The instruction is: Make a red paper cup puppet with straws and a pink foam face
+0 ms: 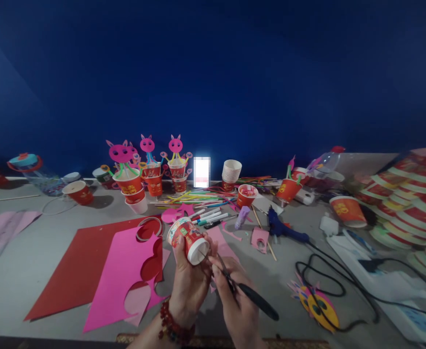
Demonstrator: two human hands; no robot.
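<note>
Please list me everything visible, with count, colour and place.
printed cup: one, red, left hand
dark tool: one, black, right hand
table: one, grey, underneath
red sheet: one, red, front left
pink sheet: one, pink, on red sheet
cup figures: several, pink heads, back left
sticks: many, multicoloured, back centre
pens: several, mostly white, centre
nested cups: many, white, back centre
glue gun: one, blue, right
yellow cutouts: some, yellow, front right
stacked cups: many, red and white, far right
other cups, scraps: uncounted, mixed, around table
left hand: one, lower centre
right hand: one, lower centre
</note>
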